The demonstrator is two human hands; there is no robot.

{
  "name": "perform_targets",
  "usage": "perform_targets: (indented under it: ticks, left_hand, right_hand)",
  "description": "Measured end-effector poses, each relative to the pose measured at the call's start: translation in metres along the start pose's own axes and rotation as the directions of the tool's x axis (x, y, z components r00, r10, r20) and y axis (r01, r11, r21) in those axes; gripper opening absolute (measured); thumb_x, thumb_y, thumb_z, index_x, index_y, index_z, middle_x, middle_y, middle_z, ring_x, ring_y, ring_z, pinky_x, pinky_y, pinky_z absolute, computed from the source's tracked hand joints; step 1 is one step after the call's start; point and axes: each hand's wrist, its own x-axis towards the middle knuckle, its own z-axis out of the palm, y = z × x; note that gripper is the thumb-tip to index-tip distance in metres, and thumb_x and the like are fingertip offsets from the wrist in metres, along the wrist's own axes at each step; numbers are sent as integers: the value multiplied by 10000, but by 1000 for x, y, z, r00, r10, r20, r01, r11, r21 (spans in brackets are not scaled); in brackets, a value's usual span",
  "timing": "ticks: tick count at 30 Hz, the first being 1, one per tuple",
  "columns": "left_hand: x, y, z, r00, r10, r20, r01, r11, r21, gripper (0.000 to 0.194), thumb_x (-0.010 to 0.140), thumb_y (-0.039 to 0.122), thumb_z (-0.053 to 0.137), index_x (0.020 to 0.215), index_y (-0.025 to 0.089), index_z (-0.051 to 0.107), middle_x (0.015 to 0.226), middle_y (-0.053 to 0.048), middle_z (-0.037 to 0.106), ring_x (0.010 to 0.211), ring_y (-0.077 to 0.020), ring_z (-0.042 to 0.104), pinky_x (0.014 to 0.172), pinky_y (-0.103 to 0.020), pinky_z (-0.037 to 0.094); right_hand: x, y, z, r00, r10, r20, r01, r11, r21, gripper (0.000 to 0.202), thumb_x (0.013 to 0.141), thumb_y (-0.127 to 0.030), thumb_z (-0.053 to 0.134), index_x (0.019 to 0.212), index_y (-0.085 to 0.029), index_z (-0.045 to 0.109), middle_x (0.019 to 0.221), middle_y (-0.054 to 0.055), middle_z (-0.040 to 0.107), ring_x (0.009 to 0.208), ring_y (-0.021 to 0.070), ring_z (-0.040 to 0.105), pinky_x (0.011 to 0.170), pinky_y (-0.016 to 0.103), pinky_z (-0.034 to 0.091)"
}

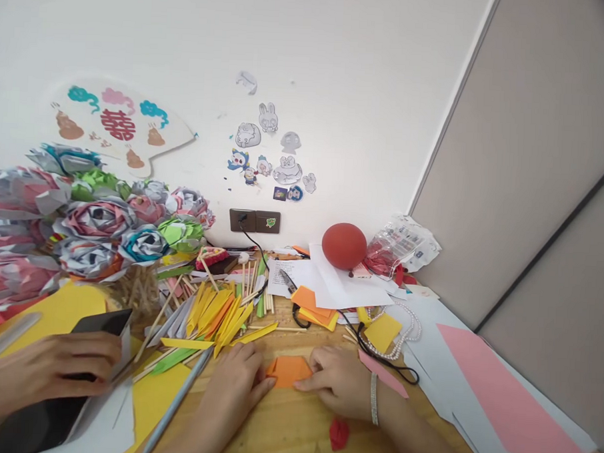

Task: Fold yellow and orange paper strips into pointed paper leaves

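Observation:
A small piece of folded orange paper point(289, 371) lies on the wooden table in front of me, its upper corners turned in. My left hand point(242, 381) rests at its left edge, thumb against the paper and fingers curled. At the right edge, my right hand point(335, 383) pinches the paper between thumb and bent fingers; a sparkling bracelet circles that wrist. Just below my right hand sits a small folded red paper piece point(339, 434). Folded yellow paper strips point(222, 316) are heaped beyond my left hand.
Another person's hand point(78, 363) lies on a dark flat device point(38, 422) at left. Paper flowers point(99, 219) crowd the back left. A red balloon point(344, 246), scissors point(288, 281), black cord point(377, 350) and pearl strings point(412, 325) lie behind. Pink paper point(505, 389) covers the right.

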Motion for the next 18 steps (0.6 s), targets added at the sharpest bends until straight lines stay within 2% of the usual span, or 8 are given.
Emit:
perform_targets:
  ticks: [4, 8, 11, 13, 15, 18]
  left_hand:
    - [-1, 0, -1, 1000, 2, 3, -2, 1000, 23, 138, 812, 270, 586, 706, 182, 598, 847, -49, 607, 847, -232, 549, 759, -336, 403]
    - [-2, -2, 2, 999, 33, -14, -32, 999, 24, 127, 817, 256, 585, 725, 169, 597, 848, -61, 604, 842, -241, 548, 753, -350, 411]
    - [-2, -5, 7, 994, 74, -75, -74, 997, 1, 93, 812, 248, 595, 773, 164, 592, 843, -59, 598, 822, -236, 545, 733, -348, 420]
    - [-2, -7, 11, 984, 134, -118, -137, 990, -18, 63, 815, 226, 590, 788, 169, 588, 841, -50, 595, 805, -221, 547, 715, -330, 428]
    - [-3, -8, 15, 964, 217, -156, -222, 975, -19, 72, 827, 189, 563, 758, 177, 582, 826, -38, 591, 782, -204, 550, 694, -305, 433]
    - [-3, -10, 19, 917, 324, -233, -329, 944, 21, 160, 845, 161, 513, 694, 186, 562, 787, -24, 585, 743, -189, 549, 656, -283, 432]
  right_hand:
    - [-7, 4, -17, 998, -12, 65, 13, 1000, -8, 228, 859, -228, 518, 962, -313, 703, 751, -1, 532, 675, 134, 467, 572, 269, 265]
    - [-8, 5, -23, 996, -26, 88, 24, 999, 32, 262, 801, -176, 559, 982, -300, 701, 754, 4, 552, 692, 143, 495, 590, 264, 305]
    - [-6, 4, -20, 999, -4, 45, 0, 996, 91, 238, 764, -170, 604, 956, -273, 699, 796, 5, 578, 744, 148, 524, 642, 264, 339]
    - [-3, 4, -15, 999, 50, -7, -49, 991, 124, 148, 780, -187, 613, 887, -246, 696, 810, 2, 594, 775, 148, 532, 684, 266, 351]
    - [0, 5, -8, 989, 132, -64, -122, 982, 142, 70, 793, -217, 622, 837, -222, 676, 814, 1, 603, 792, 152, 531, 706, 269, 355]
    - [1, 5, -2, 978, 183, -100, -169, 977, 132, 112, 768, -253, 660, 876, -226, 663, 854, 4, 598, 819, 162, 520, 717, 276, 356]
